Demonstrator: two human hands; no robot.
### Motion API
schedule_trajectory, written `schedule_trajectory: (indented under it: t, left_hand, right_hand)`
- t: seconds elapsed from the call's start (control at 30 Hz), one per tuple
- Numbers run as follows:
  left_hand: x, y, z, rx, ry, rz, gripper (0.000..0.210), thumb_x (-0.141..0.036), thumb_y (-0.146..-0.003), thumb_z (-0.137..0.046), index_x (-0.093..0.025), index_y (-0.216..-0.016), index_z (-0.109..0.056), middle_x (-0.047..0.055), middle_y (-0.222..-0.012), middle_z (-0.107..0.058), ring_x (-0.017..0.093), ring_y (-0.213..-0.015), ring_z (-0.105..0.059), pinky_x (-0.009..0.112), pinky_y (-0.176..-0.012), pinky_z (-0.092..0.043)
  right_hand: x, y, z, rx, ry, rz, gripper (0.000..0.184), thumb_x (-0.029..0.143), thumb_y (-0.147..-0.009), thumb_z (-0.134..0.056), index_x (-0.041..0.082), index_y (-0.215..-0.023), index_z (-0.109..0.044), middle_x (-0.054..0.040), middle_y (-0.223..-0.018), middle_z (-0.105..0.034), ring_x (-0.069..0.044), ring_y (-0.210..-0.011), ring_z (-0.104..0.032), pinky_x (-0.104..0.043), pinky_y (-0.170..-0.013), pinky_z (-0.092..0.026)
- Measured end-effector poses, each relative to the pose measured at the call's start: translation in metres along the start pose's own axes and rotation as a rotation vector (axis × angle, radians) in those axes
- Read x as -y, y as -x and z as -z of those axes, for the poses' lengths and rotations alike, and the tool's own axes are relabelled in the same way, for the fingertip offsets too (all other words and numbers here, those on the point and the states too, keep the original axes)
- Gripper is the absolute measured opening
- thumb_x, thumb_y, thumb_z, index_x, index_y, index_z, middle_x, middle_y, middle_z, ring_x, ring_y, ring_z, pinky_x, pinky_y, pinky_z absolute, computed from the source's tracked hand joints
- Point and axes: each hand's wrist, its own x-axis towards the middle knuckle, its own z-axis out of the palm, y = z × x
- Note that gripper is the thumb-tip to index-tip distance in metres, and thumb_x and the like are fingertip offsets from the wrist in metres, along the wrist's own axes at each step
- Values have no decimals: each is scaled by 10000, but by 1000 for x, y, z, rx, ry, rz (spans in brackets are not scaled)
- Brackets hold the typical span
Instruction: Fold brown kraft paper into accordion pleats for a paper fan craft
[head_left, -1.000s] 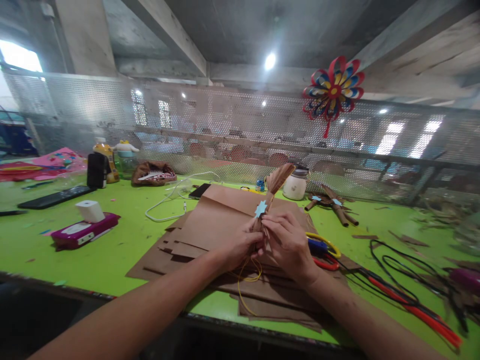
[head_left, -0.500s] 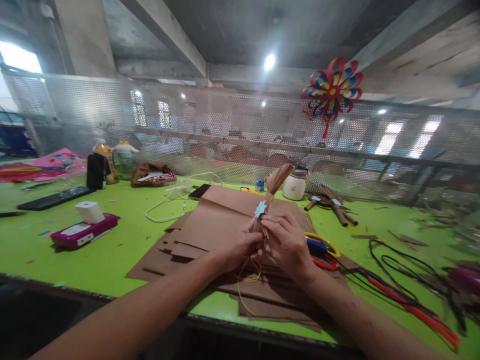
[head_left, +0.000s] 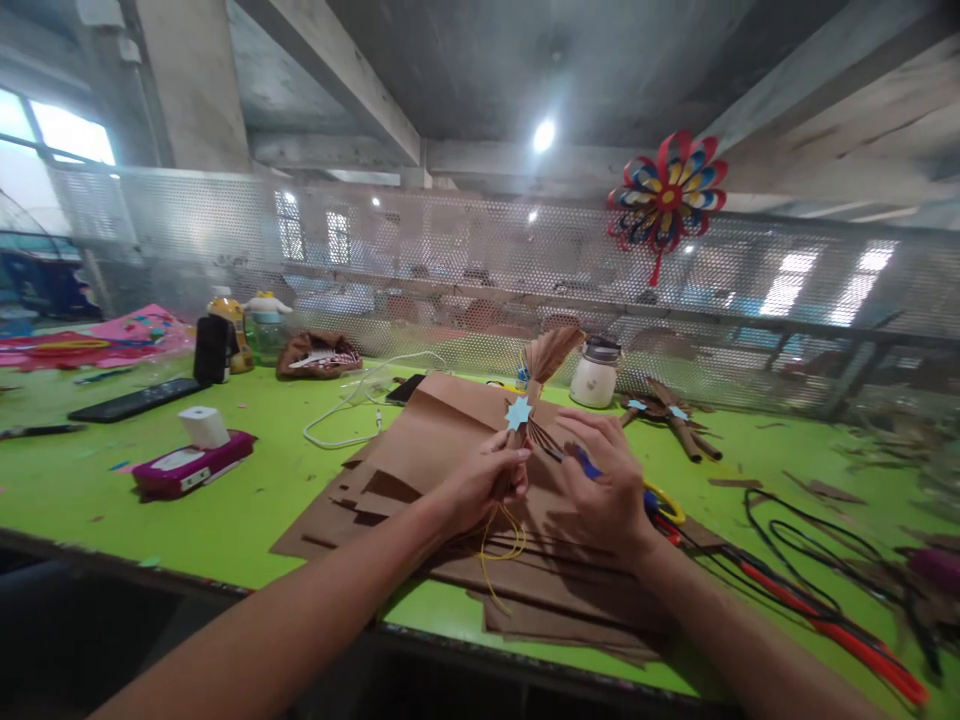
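Observation:
My left hand (head_left: 487,480) is closed around the lower part of a folded brown paper craft (head_left: 551,360). The craft stands upright with a pleated fan at its top and a light blue paper star (head_left: 517,412) on its front. A thin yellow cord (head_left: 501,553) hangs below that hand. To the right of the craft, my right hand (head_left: 604,480) is open, its fingers stretched and apart from the star. Between its thumb and fingers shows a blue-handled tool (head_left: 587,462), partly hidden, seemingly lying on the stacked brown paper sheets (head_left: 442,420) beneath both hands.
Yellow-and-blue handles (head_left: 664,503) lie right of my wrist, near a red-handled tool (head_left: 832,625) and black cable (head_left: 795,530). Similar brown paper pieces (head_left: 679,425) and a white jar (head_left: 595,375) stand behind. At left are a purple power strip (head_left: 195,465) and phone (head_left: 139,398).
My right hand has let go of the craft and moved right, its fingers opening. The craft has turned slightly, so the star faces me more. The left hand keeps its hold. The view has shifted slightly.

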Motion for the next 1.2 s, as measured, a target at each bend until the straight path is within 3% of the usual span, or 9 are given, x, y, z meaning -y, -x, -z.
schedule_trajectory:
  t: [0.13,0.27,0.37,0.47,0.57,0.77,0.97,1.07,1.2]
  left_hand:
    - [-3,-3,1,5,28,-19,169,-298,-821,-455,-172,-933,-453,-34,-572,-451,94,-513,-495,167,-422,-314]
    - [0,-5,3,-89,7,-53,206,-325,-802,-533,-173,-905,-438,-21,-630,-509,101,-578,-544,178,-492,-393]
    - [3,-5,5,-147,16,-97,253,-315,-774,-590,-185,-922,-431,-19,-675,-548,103,-612,-568,209,-568,-449]
    - [3,-5,6,-203,40,-96,322,-317,-742,-635,-199,-964,-434,-4,-739,-580,110,-640,-591,233,-605,-472]
    - [-2,-4,5,-239,51,-64,362,-317,-711,-667,-203,-975,-448,2,-771,-581,115,-638,-596,242,-591,-476]
    - [-3,-2,-2,-167,61,-81,350,-280,-684,-694,-172,-928,-467,-19,-722,-545,90,-634,-560,197,-556,-445]
    - [2,-2,-1,-87,1,-56,344,-320,-721,-657,-182,-957,-448,-23,-649,-561,96,-561,-556,195,-520,-410]
    - [1,-1,0,-111,-14,-76,318,-323,-743,-634,-178,-965,-458,4,-669,-604,102,-571,-569,200,-544,-413]
    - [-7,1,-3,-231,5,-93,315,-290,-724,-658,-171,-976,-513,45,-833,-641,108,-703,-593,196,-614,-431]
  right_hand:
    - [-20,0,-2,-75,-25,-215,252,126,-765,-471,175,-964,-617,-87,-979,-618,-202,-914,-563,-397,-827,-460]
    - [-38,7,-7,7,-88,-463,212,189,-742,-488,139,-873,-646,-90,-861,-660,-194,-773,-603,-345,-703,-492]
    - [-43,13,-13,136,-178,-568,220,224,-730,-488,127,-814,-666,-75,-734,-675,-184,-673,-610,-320,-643,-490]
    - [-39,16,-18,289,-269,-562,234,259,-740,-497,131,-826,-673,-56,-683,-672,-169,-623,-602,-301,-612,-481]
    - [-31,16,-20,354,-355,-547,249,302,-769,-504,136,-858,-666,-51,-701,-669,-160,-631,-595,-288,-605,-476]
    - [-25,5,-14,267,-380,-546,310,398,-773,-539,138,-894,-658,-72,-817,-675,-181,-726,-601,-283,-615,-473]
    - [-30,2,-8,277,-407,-566,349,448,-800,-493,141,-870,-645,-57,-743,-652,-156,-624,-560,-274,-567,-457]
    - [-30,5,-12,316,-439,-613,379,487,-803,-474,147,-794,-642,-54,-681,-630,-156,-598,-554,-265,-533,-445]
    - [-22,8,-15,371,-414,-606,401,487,-810,-462,153,-678,-640,-27,-567,-580,-145,-544,-528,-256,-523,-425]
